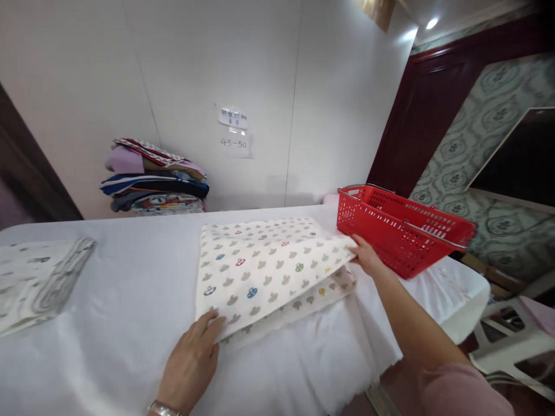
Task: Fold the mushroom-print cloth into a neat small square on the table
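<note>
A white cloth (pixel 264 271) printed with grey and coloured mushrooms lies folded on the white-covered table (pixel 143 277). My right hand (pixel 366 257) pinches the upper layer at its right corner and holds that edge raised, so a gap shows above the layer beneath. At the near left corner, my left hand (pixel 193 358) has its fingers closed on the cloth's edge, the thumb mostly hidden. On the far left of the table lies another folded cloth (pixel 39 277), white with grey marks.
A red plastic basket (pixel 399 231) with metal handles stands just beyond my right hand. Piled at the back left against the pale wall are several folded fabrics (pixel 156 179). Paper labels (pixel 235 141) hang on the wall. White stools (pixel 511 341) stand right of the table.
</note>
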A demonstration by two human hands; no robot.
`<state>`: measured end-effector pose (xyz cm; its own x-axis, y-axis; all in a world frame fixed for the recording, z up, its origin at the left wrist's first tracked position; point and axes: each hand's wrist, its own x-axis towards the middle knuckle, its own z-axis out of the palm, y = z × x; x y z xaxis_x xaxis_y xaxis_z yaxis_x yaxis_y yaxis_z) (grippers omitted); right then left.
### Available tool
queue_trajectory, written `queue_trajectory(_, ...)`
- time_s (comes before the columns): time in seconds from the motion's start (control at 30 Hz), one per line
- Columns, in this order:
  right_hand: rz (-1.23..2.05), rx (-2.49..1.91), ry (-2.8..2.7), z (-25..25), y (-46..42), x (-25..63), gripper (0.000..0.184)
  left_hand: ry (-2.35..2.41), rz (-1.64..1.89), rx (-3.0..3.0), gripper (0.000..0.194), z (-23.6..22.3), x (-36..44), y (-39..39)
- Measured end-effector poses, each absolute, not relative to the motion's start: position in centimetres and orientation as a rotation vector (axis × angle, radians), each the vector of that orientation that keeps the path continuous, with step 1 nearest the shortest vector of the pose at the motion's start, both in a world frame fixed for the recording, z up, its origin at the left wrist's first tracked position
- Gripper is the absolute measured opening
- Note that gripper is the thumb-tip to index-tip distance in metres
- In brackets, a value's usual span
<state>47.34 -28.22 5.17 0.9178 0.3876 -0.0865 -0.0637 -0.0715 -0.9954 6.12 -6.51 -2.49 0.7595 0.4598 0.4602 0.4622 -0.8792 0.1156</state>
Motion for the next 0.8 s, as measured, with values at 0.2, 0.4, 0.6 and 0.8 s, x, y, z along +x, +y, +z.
queue_trajectory(0.2, 0.518, -1.777, -0.118, -0.7, -31.7, 46.0, 0.083, -0.832, -0.674, -2.978, 0.037, -3.1, 5.5, -5.8)
queue_trajectory(0.4, 0.39, -1.697, -0.248, 1.3, -31.6, 46.9, 0.064, -0.693, -0.832, -2.973, 0.032, -1.8, 5.3, -6.2)
queue_trajectory(0.6, 0.38, -2.027, -0.264, -0.4, -32.7, 46.8, 0.055, -0.737, -0.793, -2.978, 0.031, -2.2, 4.6, -6.2)
queue_trajectory(0.8, 0.245, -2.303, -0.284, -2.6, -32.9, 47.2, 0.054, -0.981, -0.649, -2.988, 0.033, -2.8, 3.9, -6.7)
